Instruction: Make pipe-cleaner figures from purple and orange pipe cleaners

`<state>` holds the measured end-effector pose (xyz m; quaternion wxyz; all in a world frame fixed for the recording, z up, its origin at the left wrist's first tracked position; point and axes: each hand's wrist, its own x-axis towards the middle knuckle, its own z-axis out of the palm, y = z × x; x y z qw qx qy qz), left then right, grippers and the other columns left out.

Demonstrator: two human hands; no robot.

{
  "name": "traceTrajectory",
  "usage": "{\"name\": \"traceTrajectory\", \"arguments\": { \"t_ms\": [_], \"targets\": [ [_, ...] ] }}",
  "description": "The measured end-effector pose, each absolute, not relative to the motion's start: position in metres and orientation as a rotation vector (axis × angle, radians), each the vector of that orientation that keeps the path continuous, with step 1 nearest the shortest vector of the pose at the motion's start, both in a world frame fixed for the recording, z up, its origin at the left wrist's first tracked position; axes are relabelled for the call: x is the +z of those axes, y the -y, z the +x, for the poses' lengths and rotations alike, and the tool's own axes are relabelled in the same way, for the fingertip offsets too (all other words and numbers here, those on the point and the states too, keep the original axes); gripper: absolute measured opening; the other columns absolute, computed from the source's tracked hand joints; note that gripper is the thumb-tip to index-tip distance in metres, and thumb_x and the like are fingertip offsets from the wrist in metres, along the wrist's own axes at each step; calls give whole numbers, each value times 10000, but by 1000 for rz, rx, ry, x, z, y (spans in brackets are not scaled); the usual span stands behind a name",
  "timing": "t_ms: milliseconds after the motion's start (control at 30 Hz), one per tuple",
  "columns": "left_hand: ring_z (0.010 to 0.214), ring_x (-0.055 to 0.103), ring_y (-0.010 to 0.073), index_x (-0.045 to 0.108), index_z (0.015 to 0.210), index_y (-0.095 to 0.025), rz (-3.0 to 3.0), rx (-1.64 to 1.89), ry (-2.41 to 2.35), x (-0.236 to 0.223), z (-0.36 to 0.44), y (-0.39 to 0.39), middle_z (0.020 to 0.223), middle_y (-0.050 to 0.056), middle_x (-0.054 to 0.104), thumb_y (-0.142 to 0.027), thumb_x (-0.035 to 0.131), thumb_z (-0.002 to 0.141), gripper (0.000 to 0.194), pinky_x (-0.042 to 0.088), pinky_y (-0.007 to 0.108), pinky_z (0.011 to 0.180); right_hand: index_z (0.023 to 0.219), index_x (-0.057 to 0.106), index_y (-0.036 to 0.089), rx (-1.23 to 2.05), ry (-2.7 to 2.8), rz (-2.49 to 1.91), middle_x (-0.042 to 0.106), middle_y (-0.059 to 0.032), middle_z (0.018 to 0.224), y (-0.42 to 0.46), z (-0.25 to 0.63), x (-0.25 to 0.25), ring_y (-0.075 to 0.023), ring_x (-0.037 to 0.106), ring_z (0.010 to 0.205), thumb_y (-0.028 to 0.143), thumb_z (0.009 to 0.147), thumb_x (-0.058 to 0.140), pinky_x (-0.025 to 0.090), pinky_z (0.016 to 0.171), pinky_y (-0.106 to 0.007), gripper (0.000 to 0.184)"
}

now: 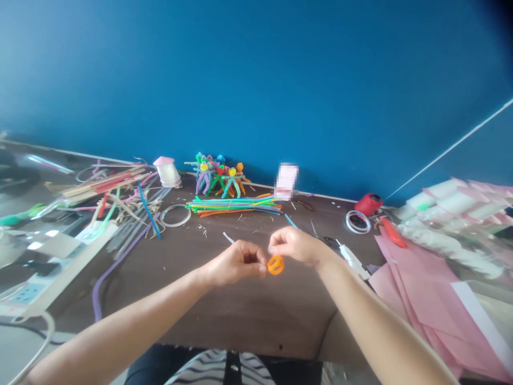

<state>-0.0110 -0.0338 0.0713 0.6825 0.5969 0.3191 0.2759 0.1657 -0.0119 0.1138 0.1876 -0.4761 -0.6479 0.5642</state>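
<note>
An orange pipe cleaner bent into a small round coil [276, 265] hangs above the middle of the desk. My left hand [242, 262] pinches its left edge between thumb and fingertips. Just above the coil, my right hand [295, 245] has its thumb and index finger pressed together; whether they grip the coil's end is too small to make out. Beyond my hands lies a bundle of coloured pipe cleaners [236, 205]. Several small pipe cleaner figures [230, 182] stand behind it against the wall.
Left are loose sticks and strips [108, 184], a white ring [175, 215], a pink-topped white container [167, 172] and a power strip [76, 256]. Right are a glue gun [352, 259], a red spool [367, 204], rings [358, 222] and pink sheets [425, 283].
</note>
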Motion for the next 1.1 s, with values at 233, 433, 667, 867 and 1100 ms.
{"name": "traceTrajectory", "arguments": {
  "t_ms": [233, 433, 667, 867, 1100],
  "targets": [
    [395, 354, 34, 488, 623, -153, 937, 1052, -831, 56, 6, 43, 525, -22, 545, -344, 664, 629, 259, 251, 154, 373, 480, 542, 148, 1755, 1222, -1252, 471, 49, 443, 14, 158, 78, -69, 368, 448, 239, 500, 607, 265, 485, -211, 113],
    [416, 379, 26, 490, 643, -152, 779, 1338, -965, 42, 19, 38, 557, -42, 530, -311, 657, 637, 230, 305, 151, 401, 470, 501, 166, 1497, 1069, -1302, 421, 60, 442, 30, 143, 55, -76, 338, 469, 269, 558, 588, 255, 492, -219, 161],
    [500, 515, 61, 515, 691, -141, 676, 1182, -922, 41, 20, 26, 606, -20, 576, -278, 675, 626, 220, 431, 182, 505, 640, 606, 149, 1201, 1169, -1343, 527, 28, 554, 39, 150, 55, -104, 440, 553, 312, 670, 609, 334, 563, -233, 166],
    [466, 514, 52, 587, 758, -125, 489, 1022, -801, 46, 22, 27, 605, -6, 591, -220, 675, 646, 172, 446, 169, 476, 713, 632, 167, 1112, 1102, -1227, 608, -3, 656, 46, 148, 47, -141, 541, 668, 326, 730, 575, 409, 659, -252, 170],
    [451, 500, 51, 632, 736, -102, 471, 1050, -811, 44, 25, 30, 584, 2, 591, -234, 724, 578, 225, 427, 160, 438, 777, 644, 167, 1013, 1140, -1179, 649, -26, 736, 51, 138, 39, -156, 583, 723, 276, 750, 562, 442, 687, -259, 139]
  ]
}}
